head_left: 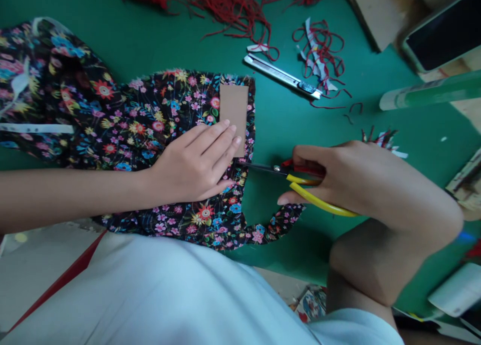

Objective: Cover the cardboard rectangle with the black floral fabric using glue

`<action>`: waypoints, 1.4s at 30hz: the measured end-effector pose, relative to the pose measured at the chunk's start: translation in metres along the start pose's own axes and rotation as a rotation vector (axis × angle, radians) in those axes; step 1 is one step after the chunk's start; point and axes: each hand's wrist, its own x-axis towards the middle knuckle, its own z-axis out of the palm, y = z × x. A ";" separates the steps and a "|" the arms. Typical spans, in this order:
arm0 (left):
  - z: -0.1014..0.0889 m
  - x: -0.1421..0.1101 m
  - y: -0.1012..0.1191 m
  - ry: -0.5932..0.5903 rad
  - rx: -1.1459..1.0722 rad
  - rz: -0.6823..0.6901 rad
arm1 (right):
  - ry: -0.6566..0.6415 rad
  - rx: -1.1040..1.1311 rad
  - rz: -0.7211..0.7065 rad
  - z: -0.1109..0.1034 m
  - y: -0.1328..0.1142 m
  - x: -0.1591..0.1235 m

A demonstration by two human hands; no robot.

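Observation:
My left hand (195,162) lies flat on a black floral cloth (146,102), fingers stretched out. Its fingertips rest on a small brown cardboard strip (233,104) placed along the cloth's right edge. My right hand (338,172) grips a pair of scissors (311,177) with red and yellow handles. The dark blades point left and meet the cloth's edge just below the cardboard, their tips partly lost against the pattern. From the lower right corner of the cloth a narrow curved strip (278,223) of the same fabric reaches toward my right hand.
A cutter knife (281,76) lies beyond the cloth on the green table (323,124). Tangled red yarn (233,9) spreads along the far side, with scraps and thread (319,56) near the knife. A phone (443,29) and a green-and-white tube (432,92) are at the right.

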 end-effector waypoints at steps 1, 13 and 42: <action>0.000 0.000 0.000 0.008 0.008 0.007 | 0.005 -0.003 0.001 -0.001 0.000 0.000; 0.000 0.000 0.000 0.058 0.043 0.035 | 0.051 0.113 -0.072 0.002 0.002 0.000; 0.001 0.000 0.000 0.038 0.017 0.020 | 0.121 0.013 -0.043 0.006 -0.002 0.004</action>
